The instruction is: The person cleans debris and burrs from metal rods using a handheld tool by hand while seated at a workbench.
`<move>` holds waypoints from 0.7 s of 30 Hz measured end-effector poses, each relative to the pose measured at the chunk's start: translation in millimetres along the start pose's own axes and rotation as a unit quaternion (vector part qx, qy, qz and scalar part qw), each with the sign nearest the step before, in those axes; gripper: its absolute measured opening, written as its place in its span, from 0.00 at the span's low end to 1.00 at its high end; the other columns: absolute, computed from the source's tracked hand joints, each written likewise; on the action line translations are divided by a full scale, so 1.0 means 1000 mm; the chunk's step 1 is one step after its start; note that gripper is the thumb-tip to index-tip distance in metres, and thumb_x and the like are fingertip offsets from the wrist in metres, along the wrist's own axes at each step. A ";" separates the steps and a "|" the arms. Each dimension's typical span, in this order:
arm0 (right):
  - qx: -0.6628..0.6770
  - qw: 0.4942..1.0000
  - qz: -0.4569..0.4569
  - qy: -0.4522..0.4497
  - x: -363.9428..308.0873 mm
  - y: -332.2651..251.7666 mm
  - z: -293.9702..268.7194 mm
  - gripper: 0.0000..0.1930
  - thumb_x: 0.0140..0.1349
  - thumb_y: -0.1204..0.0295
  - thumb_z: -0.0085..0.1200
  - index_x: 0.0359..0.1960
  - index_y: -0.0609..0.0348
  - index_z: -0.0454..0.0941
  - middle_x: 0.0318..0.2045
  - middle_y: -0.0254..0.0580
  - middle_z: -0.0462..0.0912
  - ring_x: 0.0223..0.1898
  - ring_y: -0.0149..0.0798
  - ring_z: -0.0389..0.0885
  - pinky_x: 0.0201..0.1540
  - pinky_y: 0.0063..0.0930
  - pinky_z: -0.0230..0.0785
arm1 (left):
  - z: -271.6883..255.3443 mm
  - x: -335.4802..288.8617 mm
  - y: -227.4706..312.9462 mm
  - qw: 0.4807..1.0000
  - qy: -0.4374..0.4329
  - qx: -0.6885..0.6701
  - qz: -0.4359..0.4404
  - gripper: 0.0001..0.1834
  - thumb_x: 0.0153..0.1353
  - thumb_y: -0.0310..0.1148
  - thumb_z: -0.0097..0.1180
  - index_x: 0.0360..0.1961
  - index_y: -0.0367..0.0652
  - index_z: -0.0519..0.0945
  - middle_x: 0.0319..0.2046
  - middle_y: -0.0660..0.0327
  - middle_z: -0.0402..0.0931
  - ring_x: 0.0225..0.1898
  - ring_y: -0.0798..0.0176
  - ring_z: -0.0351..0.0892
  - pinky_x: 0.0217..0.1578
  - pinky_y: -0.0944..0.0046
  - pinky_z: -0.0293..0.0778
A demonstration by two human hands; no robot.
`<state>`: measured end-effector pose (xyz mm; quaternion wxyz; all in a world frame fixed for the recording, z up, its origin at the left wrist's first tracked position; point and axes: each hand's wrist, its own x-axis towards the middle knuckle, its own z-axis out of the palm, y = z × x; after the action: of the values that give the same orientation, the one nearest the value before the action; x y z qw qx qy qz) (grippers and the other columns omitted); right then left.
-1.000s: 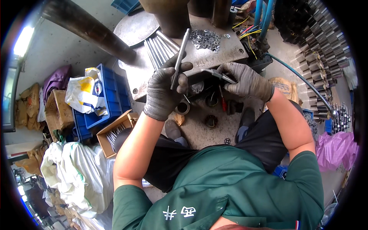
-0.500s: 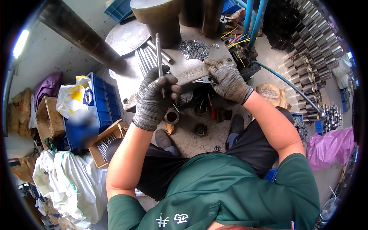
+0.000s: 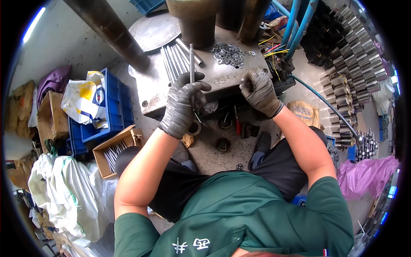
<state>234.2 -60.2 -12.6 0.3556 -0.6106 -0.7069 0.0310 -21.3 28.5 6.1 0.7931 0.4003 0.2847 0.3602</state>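
My left hand, in a grey knitted glove, is wrapped round a slim metal rod that stands almost upright above the front of the metal table. The gloved right hand is closed near the table's right front corner, its fingers curled; whatever they may hold is hidden. Between and beyond the hands lies a heap of small metal nuts or rings. Several more metal rods lie side by side on the table, behind my left hand.
A thick column rises from the table, and a slanted pipe stands left. Blue crates and a carton of thin metal pieces are at my left. Teal hoses and stacked metal cylinders stand right. A red-handled tool is below the table.
The pointed metal tip that stuck out of my right hand no longer shows, and those fingers are now curled. My left hand still grips the rod. The whole view has shifted slightly.
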 end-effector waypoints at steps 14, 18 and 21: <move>0.423 0.866 0.264 -0.017 -0.007 -0.056 -0.001 0.11 0.60 0.79 0.67 0.43 0.61 0.79 0.36 0.34 0.84 0.38 0.27 0.80 0.45 0.24 0.77 | 0.028 0.001 -0.024 0.954 -0.076 0.287 0.035 0.14 0.70 0.33 0.63 0.51 0.35 0.81 0.37 0.63 0.82 0.30 0.75 0.75 0.33 0.73 0.75; 0.507 0.771 0.383 -0.044 -0.004 -0.049 -0.010 0.23 0.60 0.73 0.69 0.56 0.61 0.75 0.40 0.35 0.83 0.40 0.29 0.79 0.46 0.24 0.77 | 0.034 -0.001 -0.004 0.960 -0.039 0.271 -0.057 0.12 0.72 0.34 0.60 0.50 0.37 0.79 0.33 0.66 0.80 0.27 0.76 0.74 0.27 0.75 0.73; 0.505 0.803 0.312 -0.054 -0.005 -0.053 -0.017 0.34 0.60 0.72 0.69 0.68 0.61 0.69 0.46 0.38 0.81 0.45 0.32 0.79 0.49 0.28 0.76 | 0.029 0.003 -0.003 0.985 0.027 0.140 -0.099 0.10 0.73 0.33 0.56 0.49 0.39 0.75 0.29 0.62 0.80 0.22 0.73 0.76 0.21 0.76 0.73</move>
<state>198.3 -84.5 23.0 0.5460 -0.5294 -0.3805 0.5261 2.7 16.8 17.9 0.7532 0.4672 0.3917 0.2471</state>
